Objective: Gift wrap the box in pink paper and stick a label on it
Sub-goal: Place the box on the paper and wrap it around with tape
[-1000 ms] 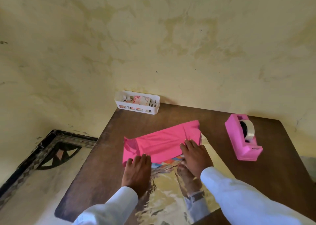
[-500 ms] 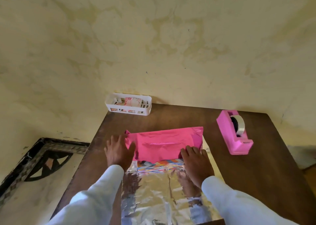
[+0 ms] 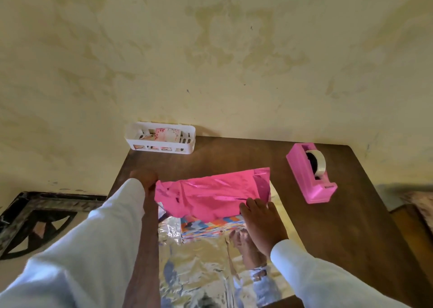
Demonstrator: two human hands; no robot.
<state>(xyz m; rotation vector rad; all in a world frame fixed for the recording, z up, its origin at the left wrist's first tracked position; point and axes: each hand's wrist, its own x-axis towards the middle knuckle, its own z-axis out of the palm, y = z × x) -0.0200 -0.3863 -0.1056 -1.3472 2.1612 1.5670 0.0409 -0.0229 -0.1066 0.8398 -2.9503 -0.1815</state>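
The pink paper [image 3: 210, 190] drapes the box [image 3: 210, 225] at the centre of the desk [image 3: 234, 153]; its near side is exposed, and taping and labelling remain. The right hand [image 3: 260, 216] presses it flat; the hold of the left hand [image 3: 144, 181] at the left end is indiscernible.

Pink paper [image 3: 210, 195] draped over patterned box [image 3: 210, 225], right hand [image 3: 260, 218] flat on its near edge, left hand [image 3: 144, 179] at its left end

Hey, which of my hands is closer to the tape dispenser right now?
Right. The right hand rests on the pink paper at the box's right end, the tape dispenser beyond it to the right. The left hand is at the paper's left end.
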